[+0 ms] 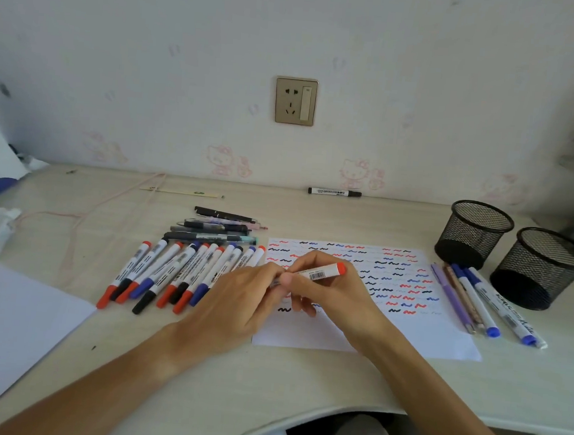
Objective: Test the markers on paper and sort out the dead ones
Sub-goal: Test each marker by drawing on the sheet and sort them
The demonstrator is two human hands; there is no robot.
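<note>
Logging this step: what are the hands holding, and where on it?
One red-ended marker: right hand grips its barrel mid-length, left hand pinches the near end, hidden by fingers.

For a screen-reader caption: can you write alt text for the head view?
Both hands hold a red marker over a paper covered in red, blue and black squiggles: left hand, right hand. A row of markers lies left of it; a few pens and two mesh cups sit right.

A white marker with a red end (pixel 322 272) lies tilted above the scribbled paper (pixel 408 316); capped markers (pixel 178 274) fan out just left of it.
</note>
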